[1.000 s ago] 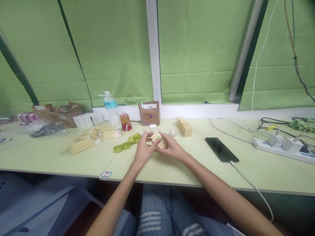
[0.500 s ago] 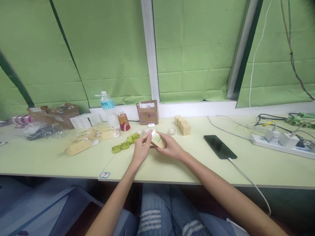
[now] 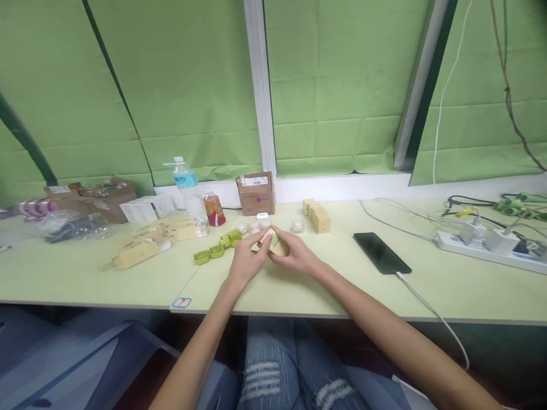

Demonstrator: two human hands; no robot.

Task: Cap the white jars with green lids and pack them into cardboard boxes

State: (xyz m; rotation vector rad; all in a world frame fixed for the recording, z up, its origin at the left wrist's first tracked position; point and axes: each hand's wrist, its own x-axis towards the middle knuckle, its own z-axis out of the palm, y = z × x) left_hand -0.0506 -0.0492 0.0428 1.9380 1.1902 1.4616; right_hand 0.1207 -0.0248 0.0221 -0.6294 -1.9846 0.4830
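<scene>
Both hands hold a small tan box [image 3: 279, 246] with a pale green face, raised over the middle of the table. My left hand [image 3: 248, 256] has its fingers closed on the box's left end, with the thumb across the front. Wrapped round its right side is my right hand [image 3: 294, 253]. Just left of my hands lie several olive-green cases [image 3: 216, 250] in a row. Small round clear containers [image 3: 298, 226] and a white earbud case [image 3: 262, 216] sit beyond the hands. Several similar tan boxes [image 3: 320, 220] stand behind and to the right.
A black phone [image 3: 381, 253] on a white cable and a white power strip [image 3: 491, 250] lie at right. Flattened tan packaging [image 3: 135, 253], a red drink bottle [image 3: 213, 208], a water bottle [image 3: 187, 182] and a brown carton [image 3: 256, 196] stand left and behind.
The box has turned slightly in my hands. My left fingers and thumb have shifted over its left end, where a white part showed before. My right hand keeps its hold.
</scene>
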